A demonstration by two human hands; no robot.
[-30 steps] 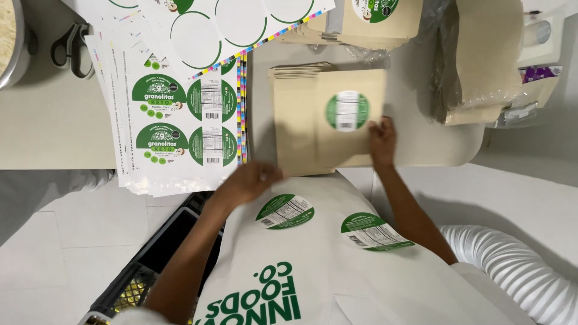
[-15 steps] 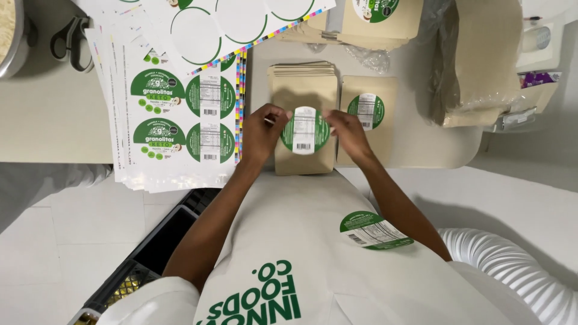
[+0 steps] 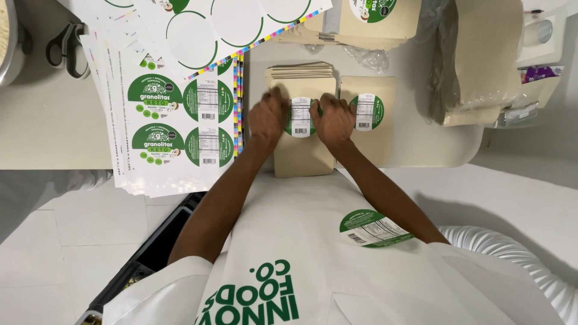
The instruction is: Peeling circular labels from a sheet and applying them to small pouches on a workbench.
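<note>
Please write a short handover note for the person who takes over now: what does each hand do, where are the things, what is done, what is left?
Left hand and right hand: both press flat on the round green label, one at each side, on the top kraft pouch of the stack.
Done: a labelled pouch lies to the right of the stack.
Left: unlabelled pouches under the top one; one loose label sticks on the apron.
Label sheets lie at the left, scissors at far left.

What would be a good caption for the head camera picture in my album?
Both hands, left hand and right hand, press a round green-and-white sticker onto a tan paper pouch.
</note>
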